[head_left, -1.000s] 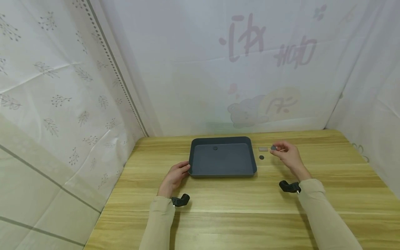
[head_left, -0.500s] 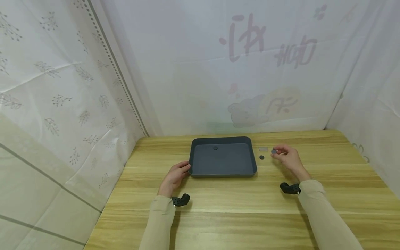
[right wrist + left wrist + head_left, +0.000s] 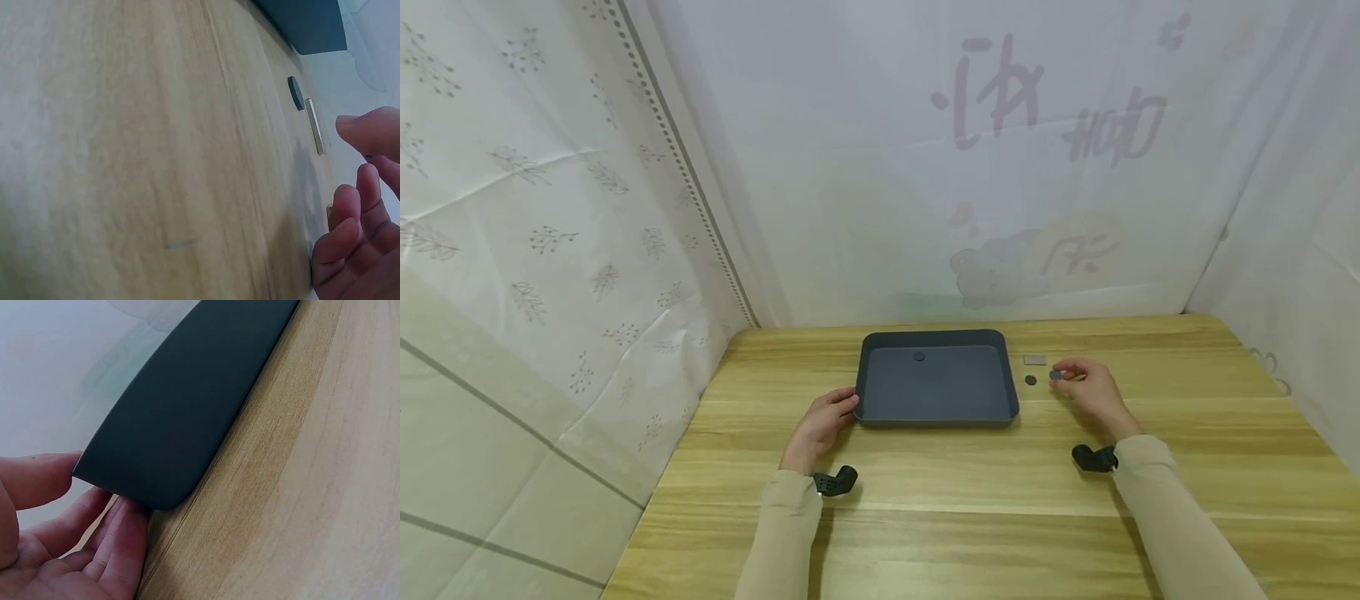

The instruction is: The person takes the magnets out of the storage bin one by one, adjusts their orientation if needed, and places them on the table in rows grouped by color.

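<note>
A dark grey tray (image 3: 861, 392) lies mid-table, and one small dark disc (image 3: 919, 357) sits inside it near the far wall. My left hand (image 3: 822, 421) holds the tray's near left corner (image 3: 181, 425), with the thumb (image 3: 37, 478) at the rim and the fingers (image 3: 119, 544) under it. My right hand (image 3: 1088, 388) pinches a second dark disc (image 3: 1056, 375) just right of the tray, low over the wood. A third disc (image 3: 1031, 380) (image 3: 295, 92) and a thin grey bar (image 3: 1034, 360) (image 3: 314, 125) lie on the table between the hand and the tray.
The wooden table (image 3: 970, 517) is walled by white printed sheets at the back and on both sides. A black camera mount sits on each wrist (image 3: 835, 481) (image 3: 1093, 457). Bare wood stretches in front of the tray and to the right of my right hand.
My right hand has come toward me and lower with the disc pinched in it. The left hand and the tray have stayed put.
</note>
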Demonstrator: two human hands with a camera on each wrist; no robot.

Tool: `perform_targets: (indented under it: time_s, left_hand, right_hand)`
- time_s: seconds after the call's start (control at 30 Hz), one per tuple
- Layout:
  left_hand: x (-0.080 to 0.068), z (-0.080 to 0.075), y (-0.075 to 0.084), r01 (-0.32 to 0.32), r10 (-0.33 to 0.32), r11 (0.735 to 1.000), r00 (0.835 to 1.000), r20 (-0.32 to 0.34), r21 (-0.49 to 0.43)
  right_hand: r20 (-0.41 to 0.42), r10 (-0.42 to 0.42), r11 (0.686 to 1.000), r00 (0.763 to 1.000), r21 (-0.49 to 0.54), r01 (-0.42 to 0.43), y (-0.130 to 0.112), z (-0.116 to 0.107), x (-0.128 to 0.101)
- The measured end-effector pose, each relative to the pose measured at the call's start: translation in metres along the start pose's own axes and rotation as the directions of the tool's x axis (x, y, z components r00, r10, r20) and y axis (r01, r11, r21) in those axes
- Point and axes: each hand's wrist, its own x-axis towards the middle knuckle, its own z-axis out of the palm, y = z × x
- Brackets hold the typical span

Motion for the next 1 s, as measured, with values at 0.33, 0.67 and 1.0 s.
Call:
perform_targets:
  time_s: [0.33,0.67,1.0]
  left_hand:
    - [0.0009,0.0003,0.0005,0.016,-0.016,1.000,1.000,-0.006,-0.001]
    - [-0.0025,0.0006,0.0022,0.010,-0.010,1.000,1.000,0.019,0.000]
    - [-0.0028,0.0013,0.0010,0.018,-0.018,1.000,1.000,0.005,0.014]
  right_hand:
    - [-0.004,-0.018,0.999,1.000,-0.046,0.017,0.0036,0.0028,0.0021]
    - [0.027,-0.004,0.994,1.000,-0.105,0.007,0.0035,0.0035,0.0033]
    - [0.064,0.052,0.991,0.997,-0.125,-0.044,-0.0014,0.0051,0.0022]
